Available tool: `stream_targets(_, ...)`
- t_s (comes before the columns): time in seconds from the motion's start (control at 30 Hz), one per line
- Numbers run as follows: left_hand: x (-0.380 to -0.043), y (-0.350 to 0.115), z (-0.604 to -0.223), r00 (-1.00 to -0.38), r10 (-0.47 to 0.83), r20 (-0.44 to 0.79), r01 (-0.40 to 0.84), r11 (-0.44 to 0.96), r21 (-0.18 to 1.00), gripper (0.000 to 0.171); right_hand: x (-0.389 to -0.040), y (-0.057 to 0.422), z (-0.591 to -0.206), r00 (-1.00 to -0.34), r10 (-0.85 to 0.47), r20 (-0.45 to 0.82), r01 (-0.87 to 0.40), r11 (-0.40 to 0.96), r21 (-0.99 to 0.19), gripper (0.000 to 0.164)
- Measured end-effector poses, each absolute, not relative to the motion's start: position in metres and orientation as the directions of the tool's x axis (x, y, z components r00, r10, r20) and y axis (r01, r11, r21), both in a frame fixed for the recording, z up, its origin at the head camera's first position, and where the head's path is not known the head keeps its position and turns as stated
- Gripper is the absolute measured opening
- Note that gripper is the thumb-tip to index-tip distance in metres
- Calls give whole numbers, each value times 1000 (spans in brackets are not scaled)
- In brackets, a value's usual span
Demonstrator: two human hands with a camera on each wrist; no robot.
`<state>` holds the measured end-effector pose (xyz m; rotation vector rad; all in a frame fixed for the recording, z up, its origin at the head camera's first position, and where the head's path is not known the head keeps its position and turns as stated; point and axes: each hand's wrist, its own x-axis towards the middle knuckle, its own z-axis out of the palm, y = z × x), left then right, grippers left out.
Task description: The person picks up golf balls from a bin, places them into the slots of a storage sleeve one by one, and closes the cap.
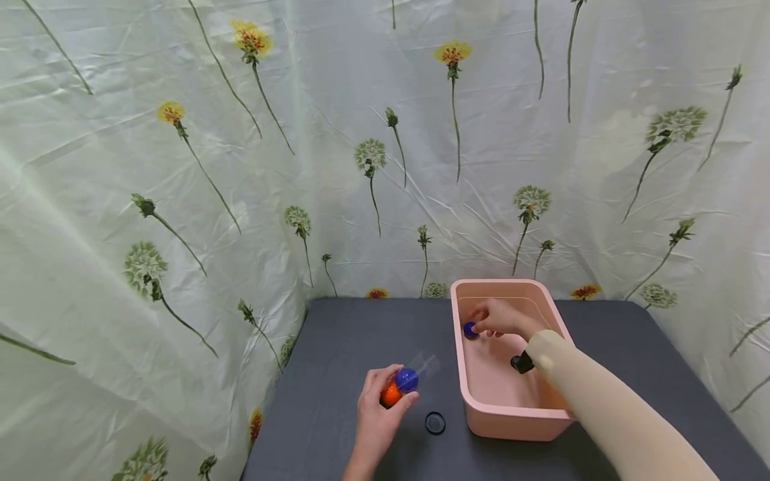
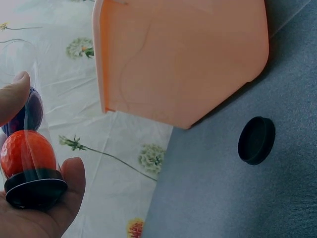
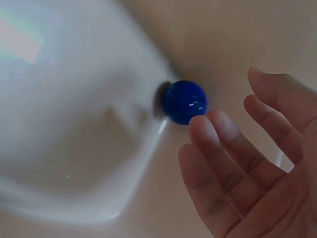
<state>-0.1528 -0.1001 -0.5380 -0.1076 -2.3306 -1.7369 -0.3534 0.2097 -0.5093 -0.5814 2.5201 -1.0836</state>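
Note:
In the head view my left hand (image 1: pixel 375 404) grips a clear plastic tube (image 1: pixel 430 366) tilted over the table. Inside it an orange dimpled ball (image 2: pixel 29 154) sits at the black bottom end (image 2: pixel 35 191), and a blue ball (image 1: pixel 406 380) lies against it. The tube's far end has no cap on it. My right hand (image 1: pixel 498 316) reaches down into a pink bin (image 1: pixel 520 415). Its fingers are spread and relaxed, with the fingertips right at a loose blue ball (image 3: pixel 184 102) by the bin's wall.
A round black cap (image 1: pixel 435 423) lies on the dark grey table (image 1: pixel 361 334), between the left hand and the bin. Behind the table and along its sides hangs a white curtain (image 1: pixel 337 133) printed with dandelions.

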Motion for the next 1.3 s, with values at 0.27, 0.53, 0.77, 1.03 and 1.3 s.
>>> stream_targets(0.27, -153, -102, -540, -973, -86, 213, 174, 327, 929, 44, -357, 210, -525, -862, -459, -216, -187, 683, -706, 49)
stream_targets(0.53, -154, -102, -539, -978, -83, 189, 150, 342, 928, 50, -359, 213, -534, -869, -449, -208, -197, 700, -686, 42)
stream_targets(0.77, -153, -100, -540, -977, -71, 203, 165, 357, 919, 47, -360, 211, -538, -876, -406, -261, -162, 756, -634, 48)
stream_targets(1.03, -152, -98, -542, -980, -73, 186, 151, 342, 927, 48, -358, 214, -544, -878, -358, -318, -114, 800, -589, 39)
stream_targets(1.3, -152, -97, -540, -980, -64, 189, 155, 348, 924, 47, -351, 216, -542, -851, -311, -424, -48, 849, -526, 31)
